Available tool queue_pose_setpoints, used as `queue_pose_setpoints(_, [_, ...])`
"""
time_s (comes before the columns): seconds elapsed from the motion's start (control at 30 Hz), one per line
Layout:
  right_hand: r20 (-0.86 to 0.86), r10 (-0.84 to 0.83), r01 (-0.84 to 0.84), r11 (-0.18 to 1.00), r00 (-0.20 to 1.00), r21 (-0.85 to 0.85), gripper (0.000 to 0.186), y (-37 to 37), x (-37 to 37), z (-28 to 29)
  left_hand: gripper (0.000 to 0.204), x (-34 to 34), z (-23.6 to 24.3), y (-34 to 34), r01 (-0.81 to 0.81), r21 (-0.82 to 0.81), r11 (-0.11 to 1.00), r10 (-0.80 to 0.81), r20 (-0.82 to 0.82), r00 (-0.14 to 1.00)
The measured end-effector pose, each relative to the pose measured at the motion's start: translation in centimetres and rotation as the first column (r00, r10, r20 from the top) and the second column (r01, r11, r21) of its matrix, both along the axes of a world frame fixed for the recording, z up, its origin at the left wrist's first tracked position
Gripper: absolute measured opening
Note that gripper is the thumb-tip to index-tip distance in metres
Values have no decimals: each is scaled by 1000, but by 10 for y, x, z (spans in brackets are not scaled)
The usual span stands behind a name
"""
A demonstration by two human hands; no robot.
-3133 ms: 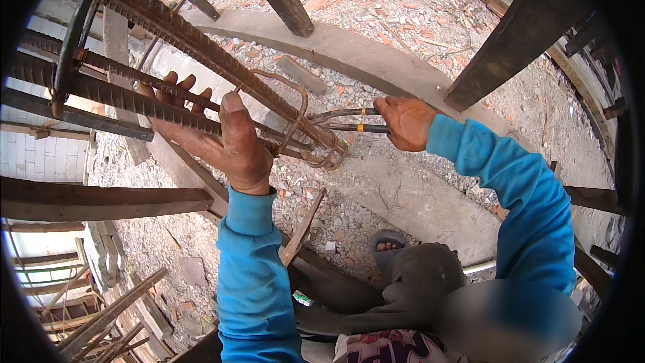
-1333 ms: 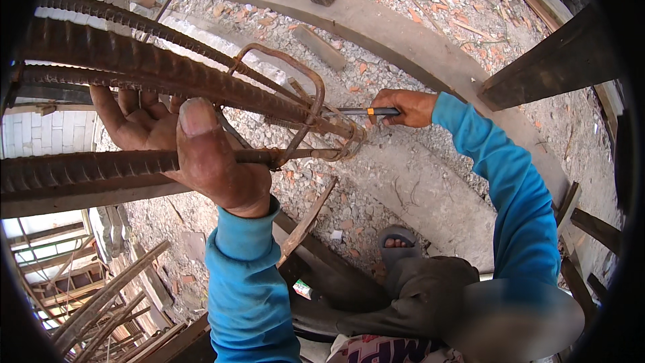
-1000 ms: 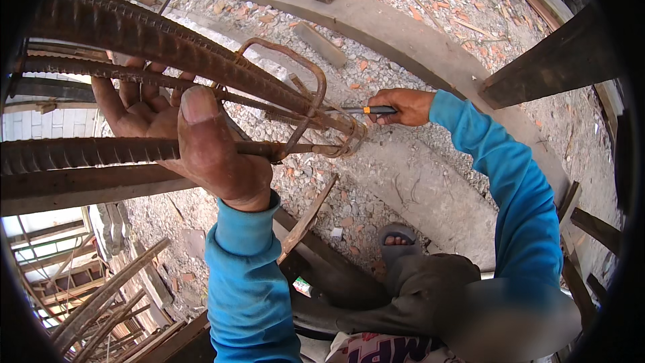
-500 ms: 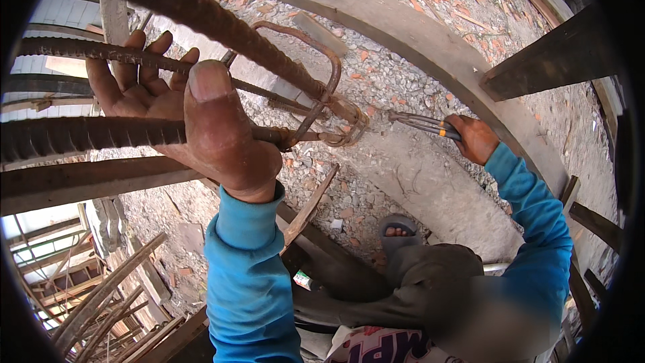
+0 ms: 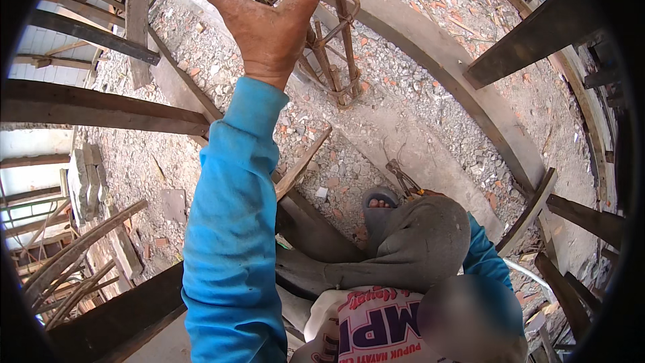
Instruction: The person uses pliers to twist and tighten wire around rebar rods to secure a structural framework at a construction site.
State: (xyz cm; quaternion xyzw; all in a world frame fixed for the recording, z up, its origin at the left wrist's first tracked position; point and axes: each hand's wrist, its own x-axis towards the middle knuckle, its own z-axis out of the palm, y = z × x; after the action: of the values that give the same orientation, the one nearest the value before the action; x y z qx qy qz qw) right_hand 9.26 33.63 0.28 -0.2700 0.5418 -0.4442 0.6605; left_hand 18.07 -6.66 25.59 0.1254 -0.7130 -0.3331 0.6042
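Note:
My left hand (image 5: 269, 23) grips the upper bars of a rusty ribbed rebar cage (image 5: 341, 40), thumb over a bar and fingers curled round another. Bent stirrups with wire bindings circle its lower end. My right hand (image 5: 431, 195), mostly hidden behind my bent knee, holds pliers (image 5: 408, 181) low beside my sandalled foot, their jaws among thin loose wires (image 5: 396, 154) over the concrete.
A curved concrete ledge (image 5: 500, 131) crosses gravel and brick rubble (image 5: 134, 161). Dark timber posts (image 5: 524, 33) and beams (image 5: 101, 109) surround me. A splintered board (image 5: 302, 168) leans below the cage, and loose timbers (image 5: 80, 255) lie at lower left.
My left hand and the cage have moved up in view, the cage now steeper. My right hand has drawn the pliers from the bindings down beside my knee.

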Motion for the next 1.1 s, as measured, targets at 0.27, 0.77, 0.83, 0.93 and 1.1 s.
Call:
queue_pose_setpoints(0.27, [39,-133,122,970,990,212,57,44,67,-6,105,38,40,30,91,254,963,-121,105,987])
queue_pose_setpoints(0.77, [-174,-56,104,954,983,281,58,-39,40,-45,39,202,-227,144,-89,942,324,-96,126,987])
queue_pose_setpoints(0.83, [-247,85,-16,963,965,269,57,-80,44,-27,39,201,-233,147,-80,936,342,-114,126,985])
queue_pose_setpoints(0.93, [-251,173,-106,959,952,262,57,-112,81,13,39,203,-250,150,-104,920,377,-147,171,974])
queue_pose_setpoints(1.1, [-136,303,-267,936,943,230,52,-82,93,28,47,195,-259,149,-163,894,417,-254,286,924])
